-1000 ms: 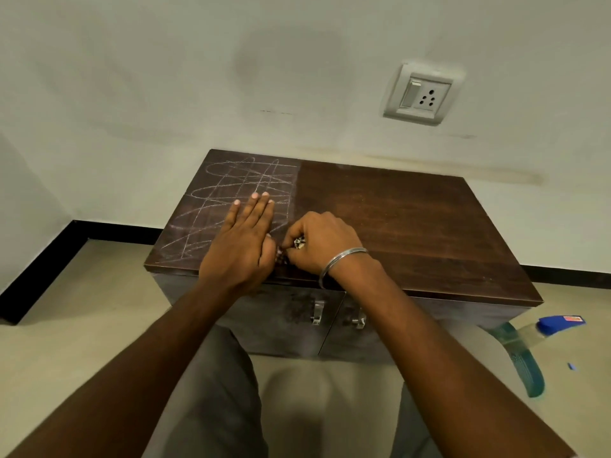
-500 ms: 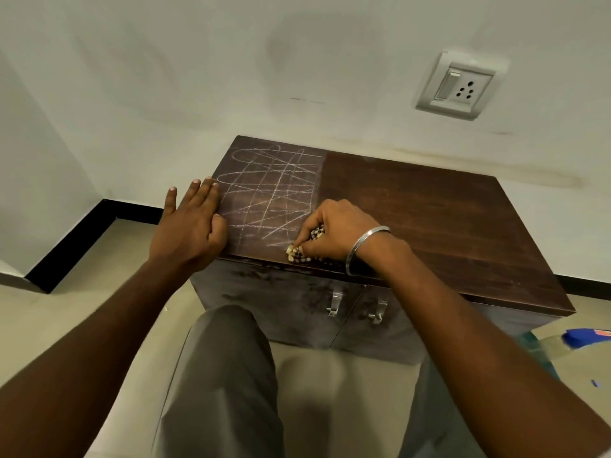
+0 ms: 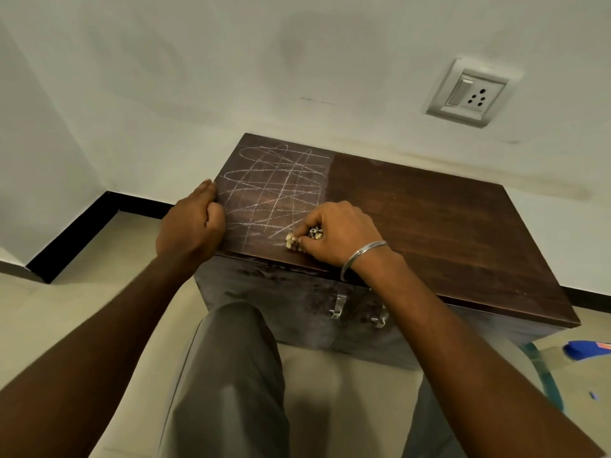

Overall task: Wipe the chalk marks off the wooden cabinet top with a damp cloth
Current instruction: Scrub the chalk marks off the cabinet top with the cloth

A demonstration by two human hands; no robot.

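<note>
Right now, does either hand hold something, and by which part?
The right hand holds a bunched cloth, most of it inside the fist. The left hand grips the cabinet top at its left edge.

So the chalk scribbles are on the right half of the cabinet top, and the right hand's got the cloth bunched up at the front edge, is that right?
Not quite. The head view shows the chalk marks on the left half of the cabinet top; the right half is bare wood. The rest holds: the right hand has the cloth bunched at the front edge.
</note>
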